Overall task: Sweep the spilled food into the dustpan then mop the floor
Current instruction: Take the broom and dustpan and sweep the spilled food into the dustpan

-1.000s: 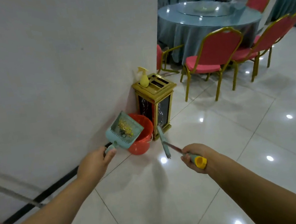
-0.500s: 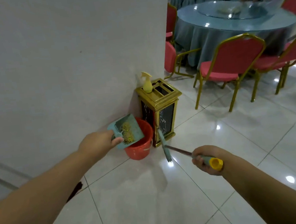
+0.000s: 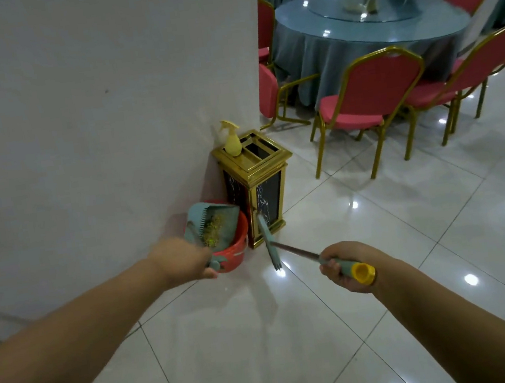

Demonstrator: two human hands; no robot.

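1. Your left hand [image 3: 183,260] grips the handle of the teal dustpan [image 3: 213,220]; the hand is motion-blurred, so you cannot see exactly how the fingers lie.
2. Your right hand [image 3: 348,267] is closed around the teal grip of the brush [image 3: 269,242], with the yellow end cap sticking out past your palm and the thin metal shaft running up-left to the brush head.
3. You hold the dustpan tilted over the red bucket [image 3: 233,248], with its comb edge uppermost; the spilled food [image 3: 212,228], a yellowish crumbly heap, lies inside the pan.
4. You have the brush head hanging in the air just right of the bucket, in front of the lower corner of the gold-framed bin [image 3: 257,187], bristles pointing down toward the floor [image 3: 263,334].
5. Beside you the bucket stands on the floor against the white wall [image 3: 90,116], touching or nearly touching the bin.
6. On the bin's top you see a yellow spray bottle [image 3: 231,139].
7. Beyond the wall's corner you see red chairs [image 3: 371,101] with gold frames set around a round worktop [image 3: 368,28] draped in grey-blue cloth and topped with glass.
8. Your floor is glossy pale tile carrying bright light reflections.
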